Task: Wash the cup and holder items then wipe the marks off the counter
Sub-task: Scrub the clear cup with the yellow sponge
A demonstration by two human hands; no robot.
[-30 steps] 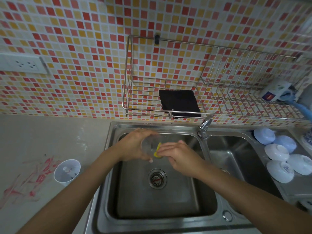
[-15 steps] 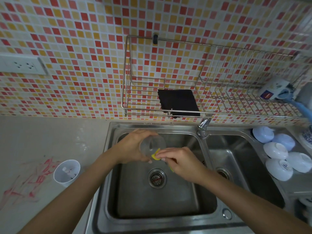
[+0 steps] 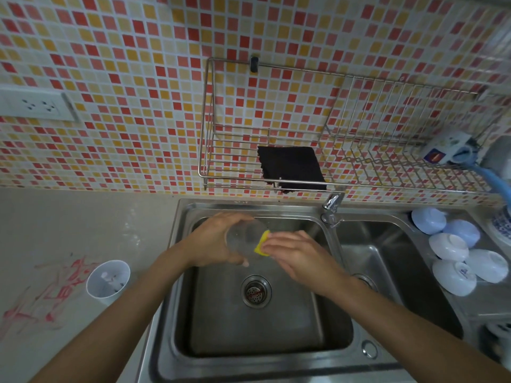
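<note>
Left hand (image 3: 213, 241): wrapped round a clear cup (image 3: 244, 240) over the sink (image 3: 318, 352)
Right hand (image 3: 300, 257): fingers pinching a yellow sponge (image 3: 262, 244) against the cup's side

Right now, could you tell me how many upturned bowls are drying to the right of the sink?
5, clustered on the drainboard: two bluish at the back, three white nearer. More may sit beyond the frame edge.

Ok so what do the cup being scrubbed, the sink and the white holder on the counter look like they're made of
The cup looks like clear glass or plastic, since the left hand shows through it; which one is unclear. The sink looks like brushed stainless steel, grey with soft reflections. The white holder looks like matte opaque plastic, though glazed ceramic is possible.
</note>
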